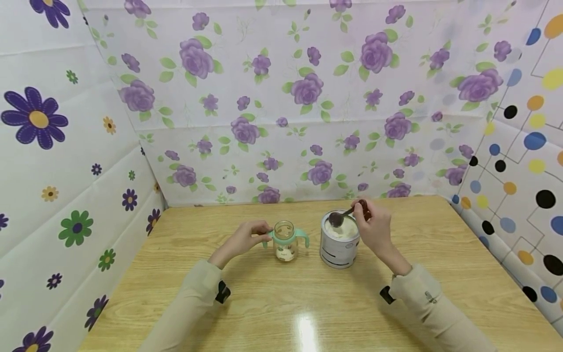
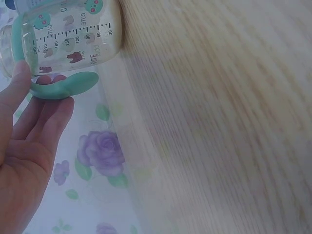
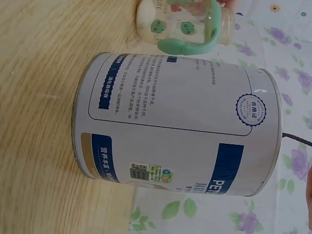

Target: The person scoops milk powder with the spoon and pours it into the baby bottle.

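Observation:
A clear baby bottle (image 1: pixel 285 244) with green handles and printed marks stands uncapped on the table. My left hand (image 1: pixel 249 238) pinches its left handle (image 2: pixel 63 87), thumb near the green collar. To the right stands an open white can (image 1: pixel 338 252) of pale powder (image 1: pixel 345 229). My right hand (image 1: pixel 374 226) holds a dark brown spoon (image 1: pixel 336 219) by its handle, the bowl above the powder inside the can's rim. In the right wrist view the can (image 3: pixel 180 122) hides most of the spoon; only a thin stretch of handle (image 3: pixel 297 140) shows.
The wooden table (image 1: pixel 272 303) reaches back to a flowered cloth wall (image 1: pixel 246 129). Patterned cloth also hangs at the left (image 1: pixel 79 161) and right (image 1: pixel 523 186) sides. The bottle and can stand a short gap apart.

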`<state>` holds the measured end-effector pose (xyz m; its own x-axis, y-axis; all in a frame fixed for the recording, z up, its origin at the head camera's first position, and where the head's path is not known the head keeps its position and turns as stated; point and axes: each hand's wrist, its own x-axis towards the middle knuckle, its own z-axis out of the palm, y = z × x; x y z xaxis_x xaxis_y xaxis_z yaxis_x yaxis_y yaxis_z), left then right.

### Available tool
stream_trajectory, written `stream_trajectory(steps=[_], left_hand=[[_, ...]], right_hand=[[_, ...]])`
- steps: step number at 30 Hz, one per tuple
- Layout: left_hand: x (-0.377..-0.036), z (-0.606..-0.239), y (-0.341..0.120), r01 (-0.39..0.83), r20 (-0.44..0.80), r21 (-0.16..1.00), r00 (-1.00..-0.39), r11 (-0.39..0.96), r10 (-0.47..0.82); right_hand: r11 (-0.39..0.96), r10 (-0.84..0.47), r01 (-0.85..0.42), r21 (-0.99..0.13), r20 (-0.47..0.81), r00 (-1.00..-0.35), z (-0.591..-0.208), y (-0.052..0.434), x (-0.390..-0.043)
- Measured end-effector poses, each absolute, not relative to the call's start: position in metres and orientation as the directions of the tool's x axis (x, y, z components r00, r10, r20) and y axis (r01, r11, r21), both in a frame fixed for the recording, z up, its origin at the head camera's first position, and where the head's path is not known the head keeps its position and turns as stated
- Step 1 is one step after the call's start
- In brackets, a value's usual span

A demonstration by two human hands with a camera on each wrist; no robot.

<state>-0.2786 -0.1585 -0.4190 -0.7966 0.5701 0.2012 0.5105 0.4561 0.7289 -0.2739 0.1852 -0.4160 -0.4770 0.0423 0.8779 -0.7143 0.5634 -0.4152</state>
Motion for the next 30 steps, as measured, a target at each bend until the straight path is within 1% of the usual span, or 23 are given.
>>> stream_trajectory(steps=[9,14,18,20,22,26,28,30], left_hand=[[-0.278,-0.419,-0.159,0.515,0.203,0.727,-0.793,0.453,0.574],[-0.278,-0.418,-0.159,0.517,0.207,0.728,-0.791,0.449,0.575],[-0.279,-0.419,-0.159,0.524,0.211,0.725,-0.787,0.447,0.580],[-0.279,-0.419,-0.159,0.530,0.216,0.721,-0.784,0.447,0.581],[-0.279,-0.419,-0.159,0.534,0.219,0.717,-0.783,0.448,0.583],[-0.281,-0.421,-0.160,0.530,0.215,0.719,-0.784,0.449,0.582],[-0.286,-0.427,-0.160,0.522,0.209,0.724,-0.790,0.452,0.577],[-0.292,-0.436,-0.162,0.520,0.211,0.723,-0.792,0.454,0.573]], right_hand=[[0.556,-0.002,-0.739,-0.380,0.889,-0.458,-0.423,0.181,-0.273],[0.533,-0.062,-0.761,-0.369,0.880,-0.470,-0.428,0.177,-0.272],[0.500,-0.068,-0.767,-0.401,0.865,-0.497,-0.430,0.174,-0.269],[0.489,-0.047,-0.744,-0.455,0.839,-0.543,-0.429,0.172,-0.267],[0.471,-0.005,-0.696,-0.541,0.788,-0.616,-0.428,0.171,-0.265],[0.371,0.098,-0.535,-0.759,0.605,-0.790,-0.424,0.172,-0.262],[0.301,0.131,-0.456,-0.838,0.509,-0.850,-0.421,0.174,-0.262],[0.251,0.146,-0.391,-0.886,0.434,-0.889,-0.420,0.177,-0.263]])
